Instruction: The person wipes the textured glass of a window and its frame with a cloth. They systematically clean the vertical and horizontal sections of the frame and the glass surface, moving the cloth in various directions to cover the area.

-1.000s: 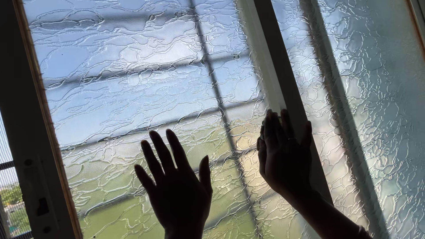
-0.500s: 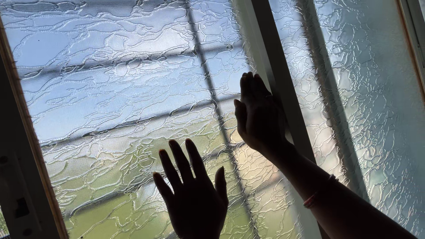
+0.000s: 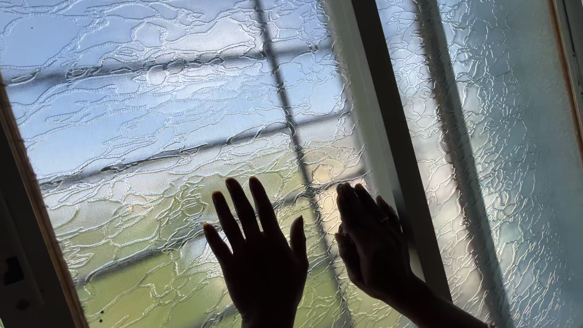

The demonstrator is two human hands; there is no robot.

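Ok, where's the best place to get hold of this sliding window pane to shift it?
Probably the upright frame bar at the pane's right edge, taken from the room side. The textured glass is flat with nothing to hold; both the left hand and right hand only press flat, the right one beside that bar.

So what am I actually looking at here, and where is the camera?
The camera sits on a person's head, so you see their own two bare hands from behind, dark against the daylight. Both are pressed flat on a pane of textured glass in a window. The left hand has its fingers spread wide. The right hand lies beside the window's upright frame bar, fingers closer together. Neither hand holds anything. Through the glass you can only make out blurred blue above, green below, and the dark lines of bars outside.
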